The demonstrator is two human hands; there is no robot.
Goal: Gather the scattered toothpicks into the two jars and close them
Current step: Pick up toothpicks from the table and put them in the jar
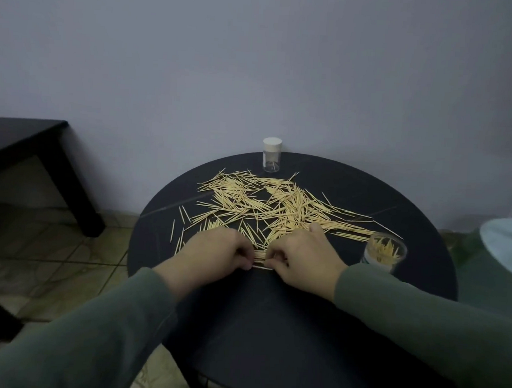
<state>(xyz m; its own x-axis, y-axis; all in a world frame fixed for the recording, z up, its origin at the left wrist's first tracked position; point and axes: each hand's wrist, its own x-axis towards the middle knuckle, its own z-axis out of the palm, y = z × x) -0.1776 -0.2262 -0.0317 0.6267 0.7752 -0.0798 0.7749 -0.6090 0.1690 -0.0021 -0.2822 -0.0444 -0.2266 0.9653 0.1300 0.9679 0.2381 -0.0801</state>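
Several pale toothpicks point(266, 206) lie scattered over the far half of a round black table point(272, 313). My left hand point(216, 251) and my right hand point(302, 255) sit side by side at the near edge of the pile, fingers curled, pinching a small bundle of toothpicks point(260, 258) between them. An open clear jar point(385, 252) with toothpicks standing in it is just right of my right hand. A second clear jar point(271, 155), capped with a white lid and nearly empty, stands at the table's far edge.
A grey wall rises right behind the table. A dark table point(29, 146) stands at the left on a tiled floor. A pale green object point(500, 257) sits at the right edge of view.
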